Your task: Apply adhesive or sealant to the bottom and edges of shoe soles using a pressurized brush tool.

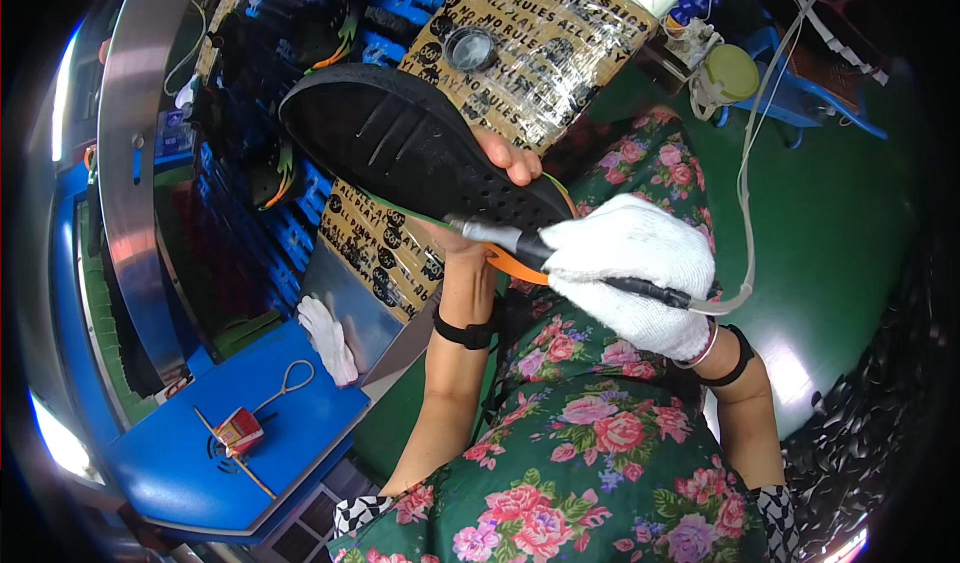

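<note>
A black shoe sole (375, 133) with a perforated heel area and an orange-and-green lower edge is held up in front of me, tilted. My bare left hand (508, 158) grips it from beneath, fingertips curling over its right side and the palm below. My right hand (640, 268), in a white knit glove, closes around a pen-like applicator (515, 242) with a dark body and pale front end. Its tip is at the sole's near edge, by my left palm; whether it touches is hard to tell. A clear hose (745, 213) runs from the applicator's back end.
Behind the sole is a taped cardboard surface (560, 53) bearing a small round dish (471, 50). Blue racks (400, 3) hold dark soles. A green-lidded cup (732, 73) sits upper right. A white glove (327, 341) and red box (240, 431) lie on blue surfaces at lower left.
</note>
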A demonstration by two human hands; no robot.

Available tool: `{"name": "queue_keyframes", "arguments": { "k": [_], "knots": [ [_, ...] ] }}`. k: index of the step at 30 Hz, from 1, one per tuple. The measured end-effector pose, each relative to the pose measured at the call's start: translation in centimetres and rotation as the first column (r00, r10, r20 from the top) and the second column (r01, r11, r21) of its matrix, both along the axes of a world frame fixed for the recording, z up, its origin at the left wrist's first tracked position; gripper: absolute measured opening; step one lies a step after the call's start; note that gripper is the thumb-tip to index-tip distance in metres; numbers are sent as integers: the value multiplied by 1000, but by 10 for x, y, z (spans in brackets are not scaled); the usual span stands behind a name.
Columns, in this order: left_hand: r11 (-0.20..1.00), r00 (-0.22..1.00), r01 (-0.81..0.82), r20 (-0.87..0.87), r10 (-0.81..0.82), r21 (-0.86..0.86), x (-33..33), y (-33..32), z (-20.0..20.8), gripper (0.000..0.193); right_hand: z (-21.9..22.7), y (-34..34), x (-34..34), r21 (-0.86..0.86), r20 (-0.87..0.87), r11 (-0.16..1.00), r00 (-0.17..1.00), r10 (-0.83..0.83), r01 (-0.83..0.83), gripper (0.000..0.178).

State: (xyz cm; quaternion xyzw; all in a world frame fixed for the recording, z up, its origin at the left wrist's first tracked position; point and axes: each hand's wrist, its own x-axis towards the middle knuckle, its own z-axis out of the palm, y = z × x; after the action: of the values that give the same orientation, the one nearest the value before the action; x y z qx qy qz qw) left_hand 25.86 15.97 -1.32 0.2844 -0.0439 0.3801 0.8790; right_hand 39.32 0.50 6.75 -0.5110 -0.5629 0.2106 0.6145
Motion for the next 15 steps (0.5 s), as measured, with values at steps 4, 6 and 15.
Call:
{"name": "queue_keyframes", "arguments": {
  "k": [4, 6, 15],
  "knots": [
    [999, 998, -40, -55, 38, -26, -3, 1, 8, 84, 5, -4, -5, 1, 174, 1000, 985, -5, 5, 25],
    [997, 993, -73, -95, 73, 5, -4, 0, 9, 80, 2, -3, -6, -12, 83, 1000, 997, 8, -7, 25],
    [996, 994, -84, -70, 85, 22, -1, 3, 12, 78, 3, -5, -4, -62, -7, 998, 1000, -11, 10, 21]
  ]
}}
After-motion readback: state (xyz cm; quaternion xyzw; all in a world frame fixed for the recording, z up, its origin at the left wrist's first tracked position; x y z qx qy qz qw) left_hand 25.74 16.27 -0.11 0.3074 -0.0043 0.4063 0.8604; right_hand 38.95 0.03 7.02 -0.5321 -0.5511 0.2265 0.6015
